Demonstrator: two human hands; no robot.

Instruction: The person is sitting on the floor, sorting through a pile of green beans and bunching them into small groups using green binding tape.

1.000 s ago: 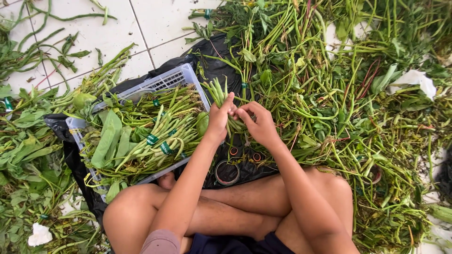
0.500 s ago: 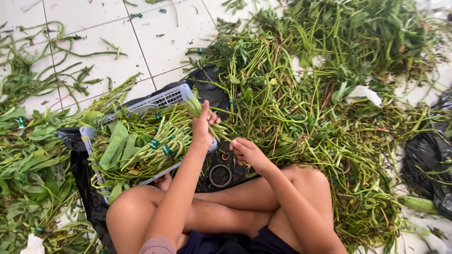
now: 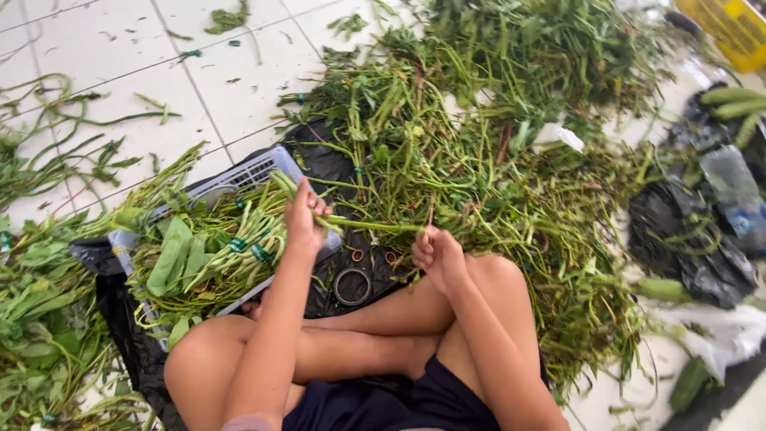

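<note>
A person sits cross-legged on a white tiled floor [image 3: 104,48] amid heaps of green vegetable stems. The left hand [image 3: 304,217] is closed around the cut ends of a bunch of stems [image 3: 275,191] held over a pale plastic basket [image 3: 247,172], which already holds bundles of stems [image 3: 215,251] tied with green bands. The right hand [image 3: 437,255], resting near the raised knee, pinches 1 long stem [image 3: 375,227] that runs across to the left hand. Small rubber bands [image 3: 353,286] lie on black plastic sheeting [image 3: 327,164] just below both hands. A large loose pile of stems [image 3: 511,183] spreads behind, with dark bags [image 3: 694,239] at far right.
</note>
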